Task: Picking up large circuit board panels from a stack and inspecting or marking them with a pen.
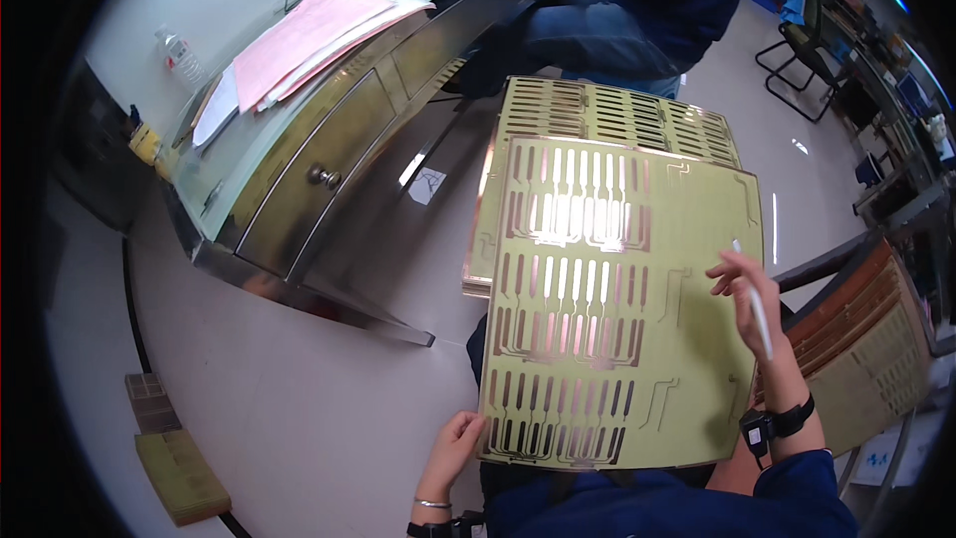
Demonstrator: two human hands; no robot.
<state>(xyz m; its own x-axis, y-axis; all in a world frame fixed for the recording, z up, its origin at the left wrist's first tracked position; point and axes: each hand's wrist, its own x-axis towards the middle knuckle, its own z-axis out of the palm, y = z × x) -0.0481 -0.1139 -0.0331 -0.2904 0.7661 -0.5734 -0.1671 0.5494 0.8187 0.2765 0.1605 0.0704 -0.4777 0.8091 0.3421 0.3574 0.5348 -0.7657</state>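
One view only, head camera. Left hand (453, 448) pinches lower left corner of large yellow-green slotted panel (617, 309), fingers clamped on edge. Panel rests on person's lap, tilted, upper edge overlapping stack of like panels (617, 115) beyond. Right hand (745, 284) hovers over panel's right edge, fingers curled around white pen (759, 311), not touching panel as far as visible. Risk, judged: single-corner grip lets thin sheet flex or slide off lap; pen tip could scratch copper traces. Glare on upper slots may hide defects.
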